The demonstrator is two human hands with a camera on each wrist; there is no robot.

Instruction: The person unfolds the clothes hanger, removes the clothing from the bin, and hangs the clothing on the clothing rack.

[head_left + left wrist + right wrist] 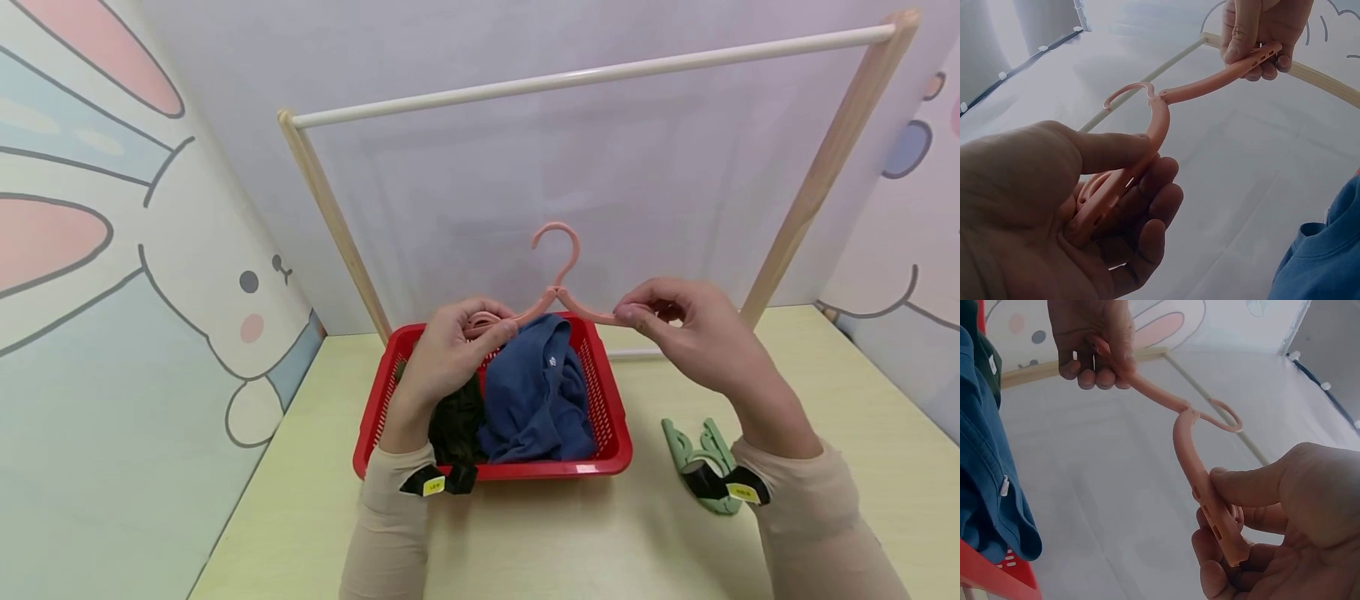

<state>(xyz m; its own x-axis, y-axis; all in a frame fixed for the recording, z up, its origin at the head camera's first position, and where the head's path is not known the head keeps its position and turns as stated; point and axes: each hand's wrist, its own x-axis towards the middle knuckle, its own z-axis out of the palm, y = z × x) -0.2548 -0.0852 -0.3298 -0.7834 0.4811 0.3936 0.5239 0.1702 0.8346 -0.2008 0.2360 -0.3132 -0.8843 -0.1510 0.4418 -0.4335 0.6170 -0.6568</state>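
Observation:
A pink folding clothes hanger (557, 292) is held up between both hands, its two arms spread and its hook pointing up. My left hand (452, 346) grips the end of the left arm, thumb along the top in the left wrist view, fingers curled beneath the hanger (1157, 122). At the other end, my right hand (693, 333) pinches the right arm between thumb and fingers; slots show along that arm of the hanger (1200, 481). Below, a red basket (525, 472) holds a blue garment (532, 400) and a dark green garment (456, 421), partly hidden by the left forearm.
A green folded hanger (678, 446) lies on the table (570, 542) beside the right wrist, partly covered by it. Behind the basket stands a wooden rack with a white rail (585, 77). Walls with rabbit drawings (225, 275) flank the table.

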